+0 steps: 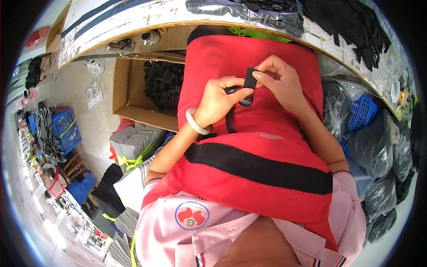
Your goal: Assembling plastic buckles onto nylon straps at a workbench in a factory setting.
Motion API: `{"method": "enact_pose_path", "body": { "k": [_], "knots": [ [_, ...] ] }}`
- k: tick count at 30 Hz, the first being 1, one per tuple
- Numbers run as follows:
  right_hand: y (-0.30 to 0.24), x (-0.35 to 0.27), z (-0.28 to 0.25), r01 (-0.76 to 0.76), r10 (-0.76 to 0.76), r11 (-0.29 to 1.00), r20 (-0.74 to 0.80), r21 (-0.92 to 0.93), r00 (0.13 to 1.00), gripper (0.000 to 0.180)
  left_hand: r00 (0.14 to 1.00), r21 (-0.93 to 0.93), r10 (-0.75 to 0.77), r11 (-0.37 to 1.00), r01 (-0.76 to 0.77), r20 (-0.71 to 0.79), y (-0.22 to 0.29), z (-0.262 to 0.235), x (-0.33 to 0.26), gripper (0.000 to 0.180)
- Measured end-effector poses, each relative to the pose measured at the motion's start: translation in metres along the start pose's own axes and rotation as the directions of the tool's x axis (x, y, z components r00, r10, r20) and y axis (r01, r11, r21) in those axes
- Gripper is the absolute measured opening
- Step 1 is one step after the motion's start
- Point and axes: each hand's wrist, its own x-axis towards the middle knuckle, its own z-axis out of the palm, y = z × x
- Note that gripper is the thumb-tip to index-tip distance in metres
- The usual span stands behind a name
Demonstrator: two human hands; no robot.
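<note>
Over my lap, on a red apron [213, 58], both hands work on one short piece of black strap [250, 78]. My left hand [217, 100], with a pale bangle [195, 122] at the wrist, is closed round its lower part, thumb on top. A dark, rounded loop-like end [246, 103] shows below that thumb; its exact kind is too small to tell. My right hand [284, 84] pinches the upper end of the strap between thumb and fingers. A narrow black band [230, 120] runs down the apron below my left hand.
A worktable [169, 17] with black strips [351, 26] curves across the far side. At left stands an open cardboard box [126, 86] of black pieces [162, 84], near bundled grey sheets [133, 140]. Plastic bags [371, 142] and a blue basket [362, 113] crowd the right.
</note>
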Motion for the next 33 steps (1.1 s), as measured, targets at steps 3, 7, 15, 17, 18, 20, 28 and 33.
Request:
{"method": "enact_pose_path", "body": {
  "k": [3, 7, 15, 17, 18, 20, 28, 33],
  "knots": [
    [0.002, 0.001, 0.007, 0.026, -0.026, 1.000, 0.024, -0.016, 0.999, 0.010, 0.999, 0.004, -0.054, 0.999, 0.054, -0.003, 0.000, -0.008, -0.006, 0.014],
    [0.004, 0.008, 0.013, 0.032, -0.033, 0.997, 0.020, 0.069, 0.999, 0.007, 0.975, 0.105, -0.204, 0.975, 0.195, 0.085, 0.015, -0.050, -0.033, 0.014],
    [0.015, 0.013, 0.009, -0.124, 0.152, 0.982, 0.208, -0.142, 0.966, 0.012, 0.747, 0.115, -0.158, 0.947, 0.300, -0.646, -0.002, -0.140, -0.088, 0.023],
    [0.000, 0.009, 0.026, -0.052, 0.099, 0.981, 0.258, -0.185, 0.961, 0.015, 0.861, 0.034, -0.202, 0.969, 0.246, -0.468, 0.010, -0.108, -0.074, 0.030],
    [-0.008, 0.009, 0.035, 0.018, 0.053, 0.969, 0.277, -0.248, 0.959, 0.017, 0.923, 0.007, -0.128, 0.990, 0.140, -0.363, 0.007, -0.087, -0.064, 0.036],
    [-0.021, 0.011, 0.053, 0.159, -0.040, 0.935, 0.350, -0.318, 0.936, 0.016, 0.992, -0.072, -0.096, 0.993, 0.090, -0.081, -0.001, -0.059, -0.047, 0.054],
    [-0.013, 0.006, 0.025, 0.035, 0.037, 0.956, 0.237, -0.291, 0.971, 0.009, 0.959, -0.343, -0.090, 0.921, 0.182, 0.268, 0.015, -0.016, -0.008, 0.056],
    [-0.002, 0.012, 0.000, -0.274, 0.210, 0.914, 0.229, 0.299, 0.950, 0.016, 0.973, -0.551, -0.118, 0.808, 0.209, 0.197, 0.001, -0.031, -0.005, 0.048]
  ]
}}
